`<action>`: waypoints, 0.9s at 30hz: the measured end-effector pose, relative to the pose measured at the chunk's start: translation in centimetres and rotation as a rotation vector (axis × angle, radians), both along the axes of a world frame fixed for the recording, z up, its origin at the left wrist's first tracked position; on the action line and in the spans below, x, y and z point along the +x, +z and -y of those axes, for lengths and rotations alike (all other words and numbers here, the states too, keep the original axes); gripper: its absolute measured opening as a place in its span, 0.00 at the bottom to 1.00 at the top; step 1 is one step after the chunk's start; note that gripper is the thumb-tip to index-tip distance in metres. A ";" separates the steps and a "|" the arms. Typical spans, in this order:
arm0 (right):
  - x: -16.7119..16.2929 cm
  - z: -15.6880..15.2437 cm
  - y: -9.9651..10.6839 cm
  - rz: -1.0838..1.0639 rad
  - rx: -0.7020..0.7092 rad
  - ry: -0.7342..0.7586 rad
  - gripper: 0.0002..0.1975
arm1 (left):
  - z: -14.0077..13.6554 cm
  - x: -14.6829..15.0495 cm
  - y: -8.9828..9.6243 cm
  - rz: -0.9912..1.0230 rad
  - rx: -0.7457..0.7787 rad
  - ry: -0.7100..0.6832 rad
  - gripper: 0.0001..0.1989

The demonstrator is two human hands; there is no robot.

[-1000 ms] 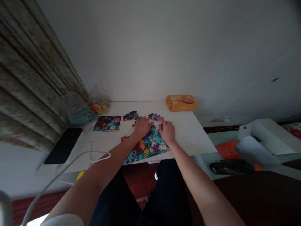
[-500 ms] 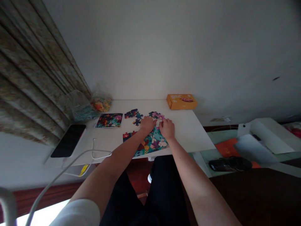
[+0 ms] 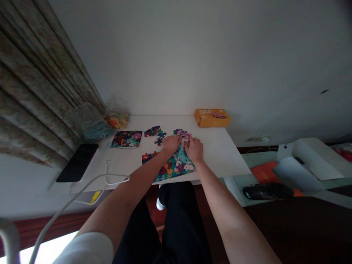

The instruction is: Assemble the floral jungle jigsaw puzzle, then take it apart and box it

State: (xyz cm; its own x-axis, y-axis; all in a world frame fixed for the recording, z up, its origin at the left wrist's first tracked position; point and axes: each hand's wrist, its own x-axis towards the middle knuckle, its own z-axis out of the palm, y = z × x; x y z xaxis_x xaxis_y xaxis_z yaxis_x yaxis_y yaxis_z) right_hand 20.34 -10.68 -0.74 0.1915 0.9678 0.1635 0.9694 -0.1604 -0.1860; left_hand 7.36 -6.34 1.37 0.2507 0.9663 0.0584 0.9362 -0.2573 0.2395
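Note:
A partly joined jigsaw puzzle (image 3: pixel 177 167) with white rabbits and flowers on teal lies at the table's near edge. Over its far side my left hand (image 3: pixel 172 143) is closed, fingertips pressed at the joined pieces. My right hand (image 3: pixel 194 148) curls in from the other side, thumb and fingers pinching at the puzzle's upper right edge. Just beyond the fingertips sits a cluster of pink-flowered puzzle pieces (image 3: pixel 182 132); whether it joins the main part is hidden. Left of it lie dark joined puzzle pieces (image 3: pixel 153 131) and a smaller dark group (image 3: pixel 158 141).
On the white table (image 3: pixel 220 154) are a picture card (image 3: pixel 126 139), an orange box (image 3: pixel 212 118), a black phone (image 3: pixel 78 163) and a clear bag of colourful pieces (image 3: pixel 117 119). A white cable (image 3: pixel 101 178) loops across the front left. A black bottle (image 3: pixel 266 191) lies at lower right.
Both hands stay at the puzzle's far edge, drawing slightly closer together. One leg under the table has shifted left. The whole view has moved slightly.

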 end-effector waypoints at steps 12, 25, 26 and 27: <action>0.1 0.0 -0.4 -0.002 0.055 0.005 0.19 | -4.8 -1.9 1.5 -0.049 -0.169 -0.197 0.24; 0.1 0.2 -0.3 0.003 0.050 0.004 0.19 | -1.5 -5.7 -0.4 -0.025 0.236 -0.487 0.24; 0.1 0.2 -0.3 0.002 0.051 0.001 0.19 | -0.5 -5.8 -0.9 -0.040 0.219 -0.611 0.23; 0.1 0.2 -0.3 0.000 0.051 0.001 0.18 | 0.2 -5.9 -1.4 -0.053 0.203 -0.702 0.22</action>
